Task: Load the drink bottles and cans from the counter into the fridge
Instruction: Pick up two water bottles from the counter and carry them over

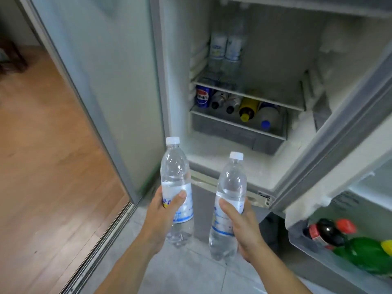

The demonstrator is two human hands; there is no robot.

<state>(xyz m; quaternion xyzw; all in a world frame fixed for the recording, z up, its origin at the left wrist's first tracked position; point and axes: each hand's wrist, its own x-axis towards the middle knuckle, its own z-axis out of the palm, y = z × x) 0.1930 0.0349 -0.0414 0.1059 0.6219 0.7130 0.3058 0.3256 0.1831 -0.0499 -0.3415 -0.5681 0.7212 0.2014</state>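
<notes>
Scene: a person stands at an open fridge (265, 158), a water bottle in each hand, low in the centre of the frame.
Left hand (163, 211): fingers curled round the label of the left bottle (175, 172), thumb pressed across its front; bottle upright, white cap up.
Right hand (244, 225): fingers wrapped behind the right bottle (230, 198), thumb laid along its label; bottle tilted slightly to the right.
Where the bottles are: both in the air in front of the fridge's lower edge, not yet inside, just apart from each other.
Top shelf (265, 96): two like bottles stand at its back left, upper centre of the frame; bare shelf to their right.
Drawer (233, 128): a blue can and several bottles lie on their sides below the shelf.
Door rack (318, 251): dark, red-capped and green bottles, lower right of the frame.
Step in hand: likely standing this pair beside the two on the shelf.
Doing it well: one bottle in at a time, base first, set upright against its neighbours; the shelf's depth is hard to judge from here, so place the back one first.
</notes>
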